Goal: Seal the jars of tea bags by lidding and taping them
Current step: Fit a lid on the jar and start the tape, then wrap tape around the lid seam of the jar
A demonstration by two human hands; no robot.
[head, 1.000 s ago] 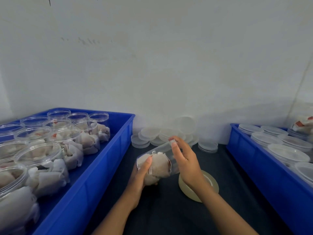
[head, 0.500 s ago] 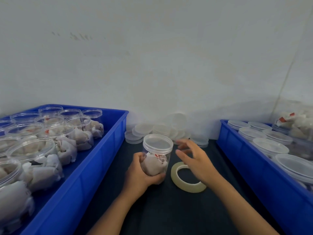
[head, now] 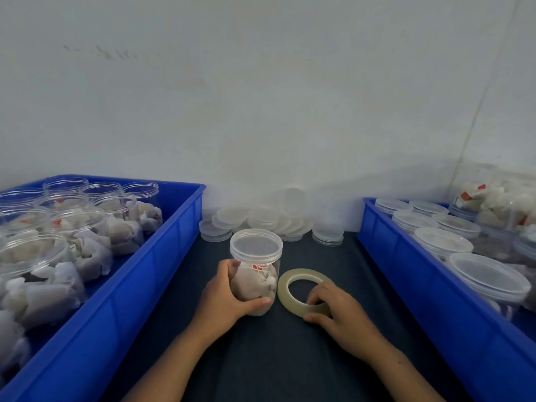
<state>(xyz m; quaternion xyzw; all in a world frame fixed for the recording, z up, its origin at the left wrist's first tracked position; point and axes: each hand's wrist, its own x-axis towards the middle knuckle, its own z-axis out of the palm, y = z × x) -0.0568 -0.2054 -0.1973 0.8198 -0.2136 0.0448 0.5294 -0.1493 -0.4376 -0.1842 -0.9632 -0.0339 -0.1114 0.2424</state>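
Our left hand (head: 229, 297) wraps the upright, lidded jar (head: 255, 268) at desk centre. The tape (head: 304, 291) lies flat at the jar's three o'clock, touching it. Our right hand (head: 339, 313), nearer, pinches its near rim.

We have one head-worn view, looking forward and down from close above the dark table (head: 261, 358), facing the far white wall (head: 261, 97).

Left hand (head: 224, 297) grips lidded jar (head: 255, 269); right hand (head: 339, 313) pinches tape roll (head: 304, 291).
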